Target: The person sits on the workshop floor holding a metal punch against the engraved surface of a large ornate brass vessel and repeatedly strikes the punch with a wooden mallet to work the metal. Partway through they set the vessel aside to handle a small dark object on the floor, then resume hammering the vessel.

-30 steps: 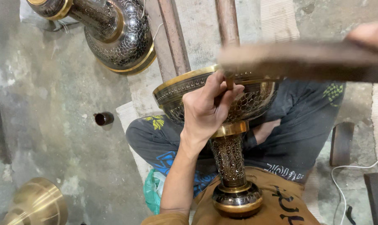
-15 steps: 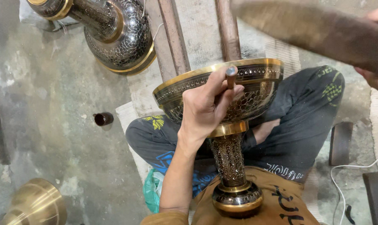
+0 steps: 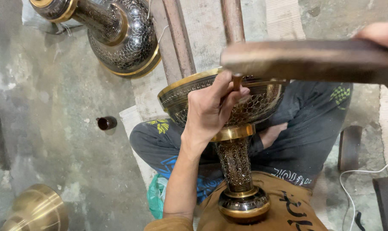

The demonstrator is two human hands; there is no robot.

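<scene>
I sit cross-legged with an engraved black and brass goblet-shaped vase (image 3: 239,164) lying across my lap, its base toward my chest. My left hand (image 3: 211,113) rests on the bowl and pinches a short chisel (image 3: 236,82) upright against the patterned surface near the brass rim. My right hand (image 3: 380,34), at the upper right edge, grips a thick wooden mallet stick (image 3: 309,60). The stick lies level across the view with its end right over the chisel head.
A second engraved vase (image 3: 121,36) lies on the concrete floor at upper left. A plain brass piece (image 3: 36,209) sits at lower left. A small dark cup (image 3: 106,123) stands on the floor. Metal bars (image 3: 177,38) lie behind the bowl. A white cable (image 3: 365,179) trails at right.
The wooden stick went up and tilted half a second ago, then came back down level over the chisel. My left hand and the vase stayed put.
</scene>
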